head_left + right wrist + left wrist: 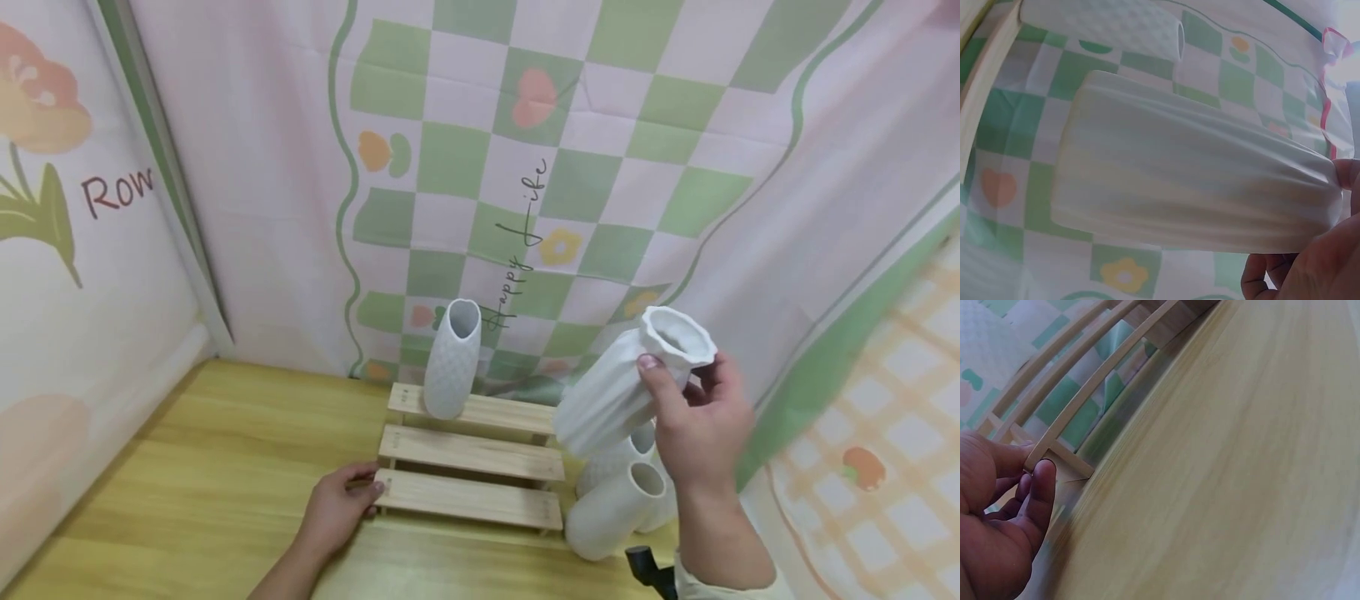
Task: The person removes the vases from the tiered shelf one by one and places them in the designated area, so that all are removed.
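My right hand (705, 417) grips a white ribbed vase (611, 387) by its scalloped neck, tilted and raised off the surface. In the right wrist view the same vase (1197, 175) fills the middle, its base toward the left. My left hand (337, 508) pinches the left end of the lowest slat of a small wooden three-step stand (472, 496). Thumb and finger (1043, 487) show at that slat's end in the left wrist view. A white vase with a diamond texture (453, 358) stands upright on the top step, toward the left.
To the right of the stand is a smooth white vase (611, 512), with more white vases (607, 467) partly hidden behind it. The wooden tabletop (225, 467) stretches left. A checkered curtain (525, 192) hangs behind. A black object (648, 571) shows near the right sleeve.
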Tool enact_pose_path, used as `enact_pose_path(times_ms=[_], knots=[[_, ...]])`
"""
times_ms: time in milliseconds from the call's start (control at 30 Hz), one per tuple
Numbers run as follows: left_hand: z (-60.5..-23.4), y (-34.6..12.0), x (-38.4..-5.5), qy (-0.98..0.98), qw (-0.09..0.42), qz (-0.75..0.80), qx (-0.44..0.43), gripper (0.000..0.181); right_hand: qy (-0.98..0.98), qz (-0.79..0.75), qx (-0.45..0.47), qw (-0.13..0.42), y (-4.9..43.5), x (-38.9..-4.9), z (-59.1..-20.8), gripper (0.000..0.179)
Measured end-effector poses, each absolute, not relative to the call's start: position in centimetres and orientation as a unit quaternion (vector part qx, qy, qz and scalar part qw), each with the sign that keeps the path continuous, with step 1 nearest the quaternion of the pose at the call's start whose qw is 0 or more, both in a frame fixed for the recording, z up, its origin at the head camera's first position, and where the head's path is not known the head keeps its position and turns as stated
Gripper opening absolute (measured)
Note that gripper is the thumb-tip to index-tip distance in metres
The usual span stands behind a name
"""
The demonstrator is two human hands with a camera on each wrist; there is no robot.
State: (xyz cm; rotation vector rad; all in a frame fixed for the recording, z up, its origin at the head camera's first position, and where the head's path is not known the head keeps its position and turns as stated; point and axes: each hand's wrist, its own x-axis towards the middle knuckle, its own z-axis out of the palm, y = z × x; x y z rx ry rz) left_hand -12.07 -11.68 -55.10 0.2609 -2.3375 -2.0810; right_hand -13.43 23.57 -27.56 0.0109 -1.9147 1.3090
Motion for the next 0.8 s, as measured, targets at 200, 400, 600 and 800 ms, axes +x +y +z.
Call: enact_pose_path(times_ms=[200,400,600,800], knots=[[-55.1,-11.6,-12.1,-0.739,-0.001,-0.667,0.092,0.039,-0.738,0.537,-0.010,0.409,24.9,-13.3,-26.8,0.038],[-55.1,-11.7,-12.0,-0.738,0.003,-0.668,0.092,0.039,-0.733,0.544,-0.035,0.407,26.3,-13.2,-26.5,0.041],[-55.1,-11.8,-12.0,-0.740,0.004,-0.666,0.091,0.038,-0.741,0.516,-0.088,0.420,28.2,-12.4,-26.4,0.041],[-55.1,-11.6,-12.1,-0.740,-0.001,-0.667,0.088,0.038,-0.696,0.561,-0.097,0.437,30.7,-11.5,-26.5,0.041]])
